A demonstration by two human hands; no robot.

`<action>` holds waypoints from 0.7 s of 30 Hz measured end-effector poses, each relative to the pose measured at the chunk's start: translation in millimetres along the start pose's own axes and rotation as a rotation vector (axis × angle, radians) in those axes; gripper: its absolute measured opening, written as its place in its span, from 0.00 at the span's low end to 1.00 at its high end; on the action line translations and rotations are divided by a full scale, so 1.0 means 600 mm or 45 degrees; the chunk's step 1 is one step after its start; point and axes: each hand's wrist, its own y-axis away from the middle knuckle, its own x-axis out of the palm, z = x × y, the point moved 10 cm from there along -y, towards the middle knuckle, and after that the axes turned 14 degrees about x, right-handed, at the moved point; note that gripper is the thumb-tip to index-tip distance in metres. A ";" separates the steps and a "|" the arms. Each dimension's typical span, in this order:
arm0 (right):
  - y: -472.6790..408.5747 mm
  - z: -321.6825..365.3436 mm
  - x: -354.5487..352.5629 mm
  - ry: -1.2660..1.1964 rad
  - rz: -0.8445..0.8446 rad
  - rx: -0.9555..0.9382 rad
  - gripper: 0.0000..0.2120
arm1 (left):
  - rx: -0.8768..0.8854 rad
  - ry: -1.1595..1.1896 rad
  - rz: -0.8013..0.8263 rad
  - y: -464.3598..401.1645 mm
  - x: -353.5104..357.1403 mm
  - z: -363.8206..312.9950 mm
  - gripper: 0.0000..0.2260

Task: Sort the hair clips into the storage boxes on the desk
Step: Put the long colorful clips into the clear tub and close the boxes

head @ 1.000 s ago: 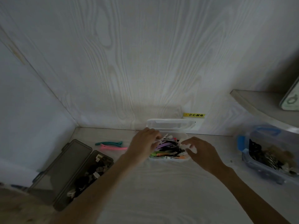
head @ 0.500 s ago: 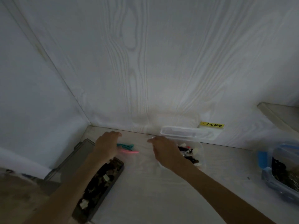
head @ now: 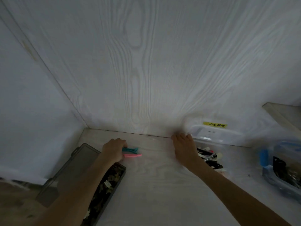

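Where the wood-grain wall (head: 146, 62) meets the pale desk (head: 154, 193), I see everything laid out in a dim corner. The largest item on the desk is the smoky grey storage box (head: 68, 173) at lower left, its lid thrown open flat to the left and its tray full of small dark and pale clips, partly crossed by my left forearm. At the far right stands a clear box with blue latches (head: 280, 173), holding dark clips; I cannot make out single pieces in it. Between them, against the wall, sits a clear plastic box (head: 211, 139) with its lid tipped up behind it and a tangle of black, white and pink hair clips (head: 210, 159) inside. A small yellow warning sticker (head: 214, 125) is stuck to the wall just above that lid.

My right hand (head: 184, 149) lies over the left edge of the clear box, fingers curled at the far rim; motion blur keeps me from saying whether it grips anything. My left hand (head: 114, 150) rests beside the grey box, fingers bent down on the butt ends of two long clips lying side by side on the desk: a teal clip (head: 131, 149) and, just nearer to me, a pink clip (head: 133, 155).
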 end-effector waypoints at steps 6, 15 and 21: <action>0.024 -0.042 -0.008 -0.054 -0.140 -0.001 0.17 | 0.147 0.196 -0.177 -0.029 0.005 -0.053 0.20; -0.016 0.076 0.043 -0.415 0.370 -0.043 0.21 | 0.191 0.306 -0.138 -0.031 0.014 -0.046 0.21; -0.031 0.089 0.050 -0.634 0.266 0.113 0.10 | 0.220 0.140 -0.202 -0.009 -0.027 -0.022 0.14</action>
